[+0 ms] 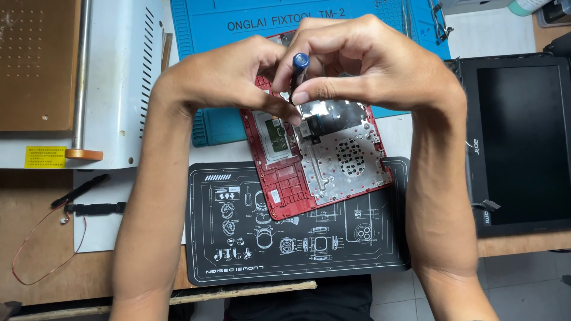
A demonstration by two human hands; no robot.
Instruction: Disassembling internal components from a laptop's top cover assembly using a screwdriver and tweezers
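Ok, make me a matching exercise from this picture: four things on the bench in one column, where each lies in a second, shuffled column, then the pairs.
Things:
1. screwdriver
2. red laptop shell
3. detached screen panel
4. black speaker pair with a red wire

Places:
A. at the right edge of the bench
B. at the left, partly on a white sheet
C. upright between the fingers of the left hand and right hand
D. across the blue mat and the black mat

Pairs: 1-C, 2-D, 3-A, 4-B

Bare black mat before red laptop shell
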